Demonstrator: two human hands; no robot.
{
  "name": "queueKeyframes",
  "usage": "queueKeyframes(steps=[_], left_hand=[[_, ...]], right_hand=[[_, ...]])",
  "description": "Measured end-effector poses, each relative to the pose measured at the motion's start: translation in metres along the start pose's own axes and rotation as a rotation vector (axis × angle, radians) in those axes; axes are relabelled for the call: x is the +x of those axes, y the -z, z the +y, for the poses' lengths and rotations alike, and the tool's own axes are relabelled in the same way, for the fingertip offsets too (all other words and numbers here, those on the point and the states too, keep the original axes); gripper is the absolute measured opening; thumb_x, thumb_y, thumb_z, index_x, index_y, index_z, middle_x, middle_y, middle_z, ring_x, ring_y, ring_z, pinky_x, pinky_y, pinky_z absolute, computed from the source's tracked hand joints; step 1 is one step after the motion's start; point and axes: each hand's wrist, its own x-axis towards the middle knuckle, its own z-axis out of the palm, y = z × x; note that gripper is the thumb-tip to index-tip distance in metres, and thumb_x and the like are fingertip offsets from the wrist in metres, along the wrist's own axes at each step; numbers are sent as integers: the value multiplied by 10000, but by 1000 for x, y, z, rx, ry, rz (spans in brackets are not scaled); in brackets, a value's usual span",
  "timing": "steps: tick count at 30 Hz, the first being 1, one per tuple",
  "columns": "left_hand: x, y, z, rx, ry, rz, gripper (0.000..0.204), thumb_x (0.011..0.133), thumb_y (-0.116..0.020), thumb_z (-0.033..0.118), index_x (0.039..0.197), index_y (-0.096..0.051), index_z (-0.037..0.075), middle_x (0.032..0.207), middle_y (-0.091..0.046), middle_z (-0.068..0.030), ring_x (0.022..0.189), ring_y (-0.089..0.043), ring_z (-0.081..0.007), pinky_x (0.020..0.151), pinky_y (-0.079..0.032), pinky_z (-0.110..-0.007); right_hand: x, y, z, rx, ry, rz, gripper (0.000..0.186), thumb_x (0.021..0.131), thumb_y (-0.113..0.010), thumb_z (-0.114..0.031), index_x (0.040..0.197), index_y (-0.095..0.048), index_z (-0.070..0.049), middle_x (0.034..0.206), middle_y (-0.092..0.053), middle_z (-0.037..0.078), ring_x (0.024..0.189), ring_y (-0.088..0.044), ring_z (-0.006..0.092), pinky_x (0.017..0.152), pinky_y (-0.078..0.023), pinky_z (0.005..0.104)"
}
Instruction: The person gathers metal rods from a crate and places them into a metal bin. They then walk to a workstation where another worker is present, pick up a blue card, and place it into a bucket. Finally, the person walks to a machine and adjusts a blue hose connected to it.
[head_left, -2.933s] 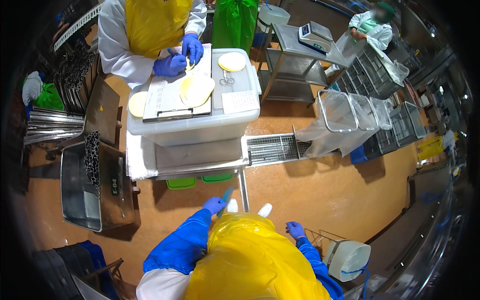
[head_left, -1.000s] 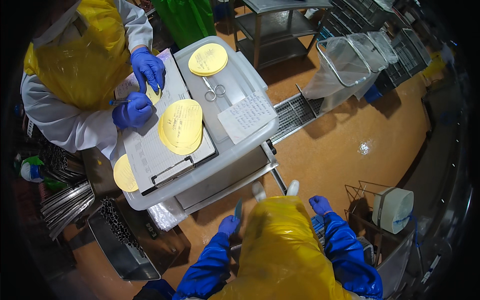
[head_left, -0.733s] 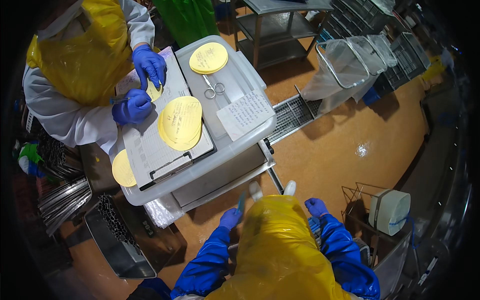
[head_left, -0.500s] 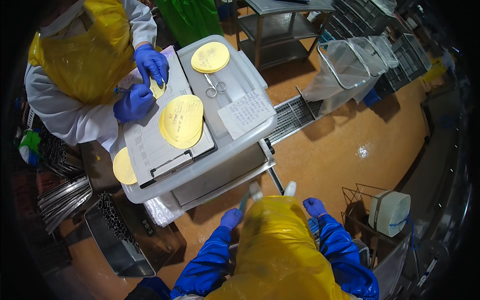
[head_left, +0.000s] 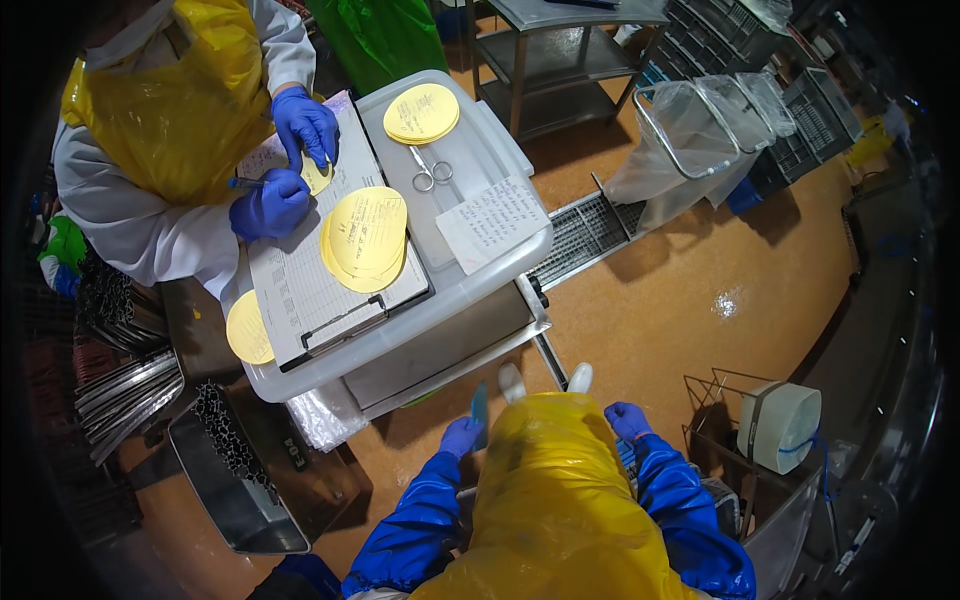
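Note:
My left hand (head_left: 461,436), in a blue glove, is closed around a flat, light-blue, blade-shaped tool (head_left: 480,411), held beside my yellow apron (head_left: 545,480) with its tip pointing forward. On the other side of the apron, my right hand (head_left: 627,420) is a gloved fist with nothing showing in it. Ahead to the left, a co-worker's gloved hands (head_left: 272,202) hold a blue pen (head_left: 245,183) and a small yellow card over a clipboard (head_left: 375,318). Oval yellow cards (head_left: 365,238) lie stacked on its sheet.
The clipboard rests on an upturned-looking translucent plastic tub (head_left: 505,262) with scissors (head_left: 432,176), more yellow cards (head_left: 421,112) and a handwritten note (head_left: 492,224). Metal bins (head_left: 235,510) stand at left. A wire rack holding a white container (head_left: 783,427) is at right; beyond are a bag holder (head_left: 690,140) and steel trolley (head_left: 570,80).
The light-blue tool has turned in my left hand, now showing more of its flat side and pointing more directly forward. The co-worker's hands and the clipboard appear nearly unchanged.

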Motion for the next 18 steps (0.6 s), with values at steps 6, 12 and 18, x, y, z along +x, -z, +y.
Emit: queueKeyframes(steps=[6, 12, 18], left_hand=[[14, -6, -1, -443, 180, -111, 225, 890, -633, 205, 1037, -650, 37, 864, -665, -55, 740, -611, -165, 666, -518, -347], [17, -20, -18, -424, 69, -47, 204, 888, -638, 182, 1026, -646, 32, 862, -655, -46, 734, -599, -160, 663, -515, -344], [6, -12, 5, -359, 103, -64, 236, 884, -645, 209, 1033, -643, 25, 878, -663, -53, 757, -602, -161, 687, -515, -347]], right_hand=[[-7, 5, -15, -38, -16, 6, 315, 873, -597, -290, 1007, -674, -16, 920, -697, 157, 858, -664, 229, 793, -506, 342], [-10, 5, -11, 8, -16, 12, 328, 874, -583, -304, 1008, -672, -18, 941, -690, 178, 885, -666, 263, 814, -504, 356], [-5, 8, -11, -50, -9, 14, 320, 871, -587, -296, 1009, -673, -20, 955, -691, 175, 894, -666, 263, 826, -503, 354]])
